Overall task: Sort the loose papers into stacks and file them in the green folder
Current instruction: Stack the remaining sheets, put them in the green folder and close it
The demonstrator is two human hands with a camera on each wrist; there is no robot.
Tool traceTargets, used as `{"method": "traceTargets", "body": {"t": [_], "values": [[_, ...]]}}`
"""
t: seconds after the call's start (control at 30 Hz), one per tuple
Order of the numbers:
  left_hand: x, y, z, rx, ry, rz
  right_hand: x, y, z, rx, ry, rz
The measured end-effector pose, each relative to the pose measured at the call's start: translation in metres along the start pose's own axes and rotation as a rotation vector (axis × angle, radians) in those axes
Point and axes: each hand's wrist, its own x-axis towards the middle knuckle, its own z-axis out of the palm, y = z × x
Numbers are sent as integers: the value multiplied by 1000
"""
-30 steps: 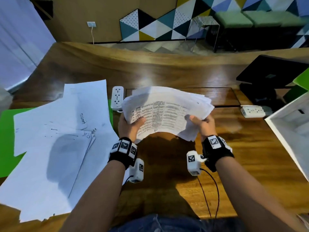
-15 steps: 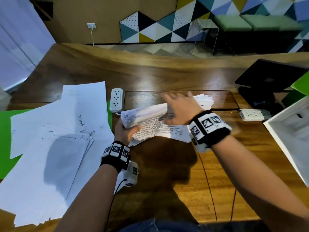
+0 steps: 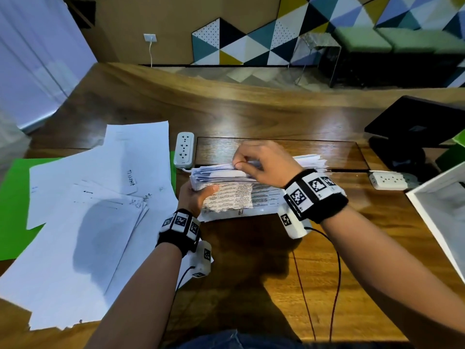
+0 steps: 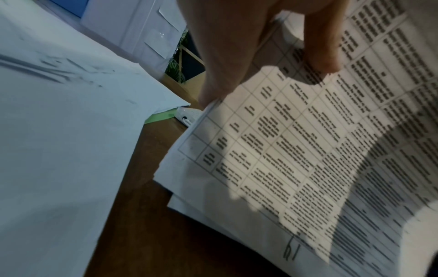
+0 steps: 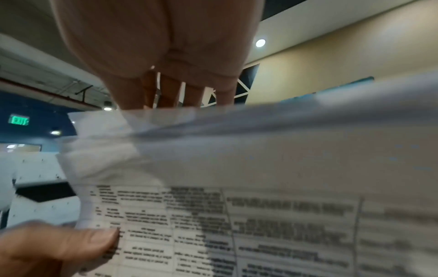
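Since the previous frame the right hand (image 3: pixel 261 163) has curled over the paper stack's (image 3: pixel 241 195) far edge, pinching top sheets. The left hand (image 3: pixel 195 197) grips the stack's left end, thumb on the printed table. The stack's long axis runs left-right above the counter (image 3: pixel 352 248). Print is blurred; "EXIT" sign (image 5: pixel 19 120) reads. Loose sheets (image 3: pixel 100 210) hide most of the green folder (image 3: pixel 12 197).
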Motion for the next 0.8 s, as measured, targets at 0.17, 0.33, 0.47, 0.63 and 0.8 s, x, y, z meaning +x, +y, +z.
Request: {"method": "traceTargets", "body": {"t": [0.17,0.33,0.47,0.63,0.8], "values": [[-5,14,-4,-37,-25,-25,5,-6,4,-77,67,2],[-8,57,-6,121,-96,42,13,7,-18,-46,47,126],[7,105,-4,257,-186,179,6,16,-40,433,-2,311],[20,171,8,531,-305,319,-6,29,-25,693,234,526],[31,181,-23,756,-208,281,-29,27,-15,978,504,615]]}}
